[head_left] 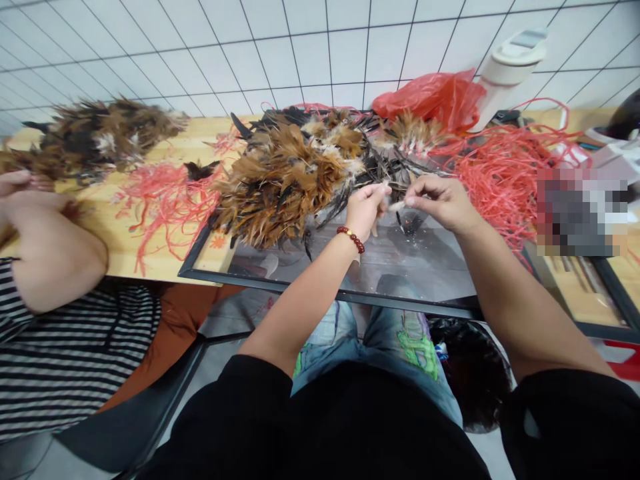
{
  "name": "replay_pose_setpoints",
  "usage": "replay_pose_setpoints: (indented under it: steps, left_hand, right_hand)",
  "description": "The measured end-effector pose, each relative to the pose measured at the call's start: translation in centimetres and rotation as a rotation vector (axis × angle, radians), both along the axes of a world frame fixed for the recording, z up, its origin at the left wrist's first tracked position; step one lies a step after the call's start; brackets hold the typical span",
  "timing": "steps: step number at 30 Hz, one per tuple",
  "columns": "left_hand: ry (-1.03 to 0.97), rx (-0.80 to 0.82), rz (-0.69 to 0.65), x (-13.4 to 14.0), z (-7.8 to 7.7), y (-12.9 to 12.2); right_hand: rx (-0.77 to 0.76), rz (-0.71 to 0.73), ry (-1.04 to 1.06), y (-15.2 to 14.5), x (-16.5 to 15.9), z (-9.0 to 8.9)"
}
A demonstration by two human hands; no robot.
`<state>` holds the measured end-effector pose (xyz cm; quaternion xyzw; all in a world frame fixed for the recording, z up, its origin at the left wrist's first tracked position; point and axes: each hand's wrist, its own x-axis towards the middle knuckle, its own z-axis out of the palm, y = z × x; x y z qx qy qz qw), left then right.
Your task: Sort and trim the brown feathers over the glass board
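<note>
My left hand (367,208), with a dark red bead bracelet (351,239) at its wrist, is closed in a pinch over the glass-topped table (310,270). Facing it, my right hand (445,201) pinches thumb against fingers. A small pale feather (397,207) spans the gap between my fingertips, both hands gripping it. Its finer details are too small to make out. Left of my hands lies a large heap of brown feathers (280,187). Long dark feathers (383,167) lie just behind my fingers, and pale bits are scattered on the glass below.
Pink plastic strings (500,180) lie in a tangle at right, more pink strings (173,200) at left. A red plastic bag (430,97) and a white tumbler (510,73) stand near the tiled wall. Another person's arm (55,233) rests at left by a second feather pile (110,137).
</note>
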<state>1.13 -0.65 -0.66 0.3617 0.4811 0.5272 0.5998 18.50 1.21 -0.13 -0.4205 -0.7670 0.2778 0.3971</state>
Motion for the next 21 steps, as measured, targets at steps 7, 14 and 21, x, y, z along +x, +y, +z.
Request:
replay_pose_setpoints:
  steps: [7,14,21]
  left_hand:
    - [0.101,0.054,-0.060,0.2,-0.2,-0.2]
    - [0.147,0.110,-0.092,0.3,-0.4,-0.4]
    - [0.162,0.121,-0.131,0.3,-0.6,-0.4]
  right_hand:
    - [0.107,-0.133,-0.035,-0.5,-1.0,0.2]
    - [0.191,-0.162,-0.049,-0.6,-1.2,0.2]
    - [0.146,-0.188,-0.042,-0.3,-1.1,0.0]
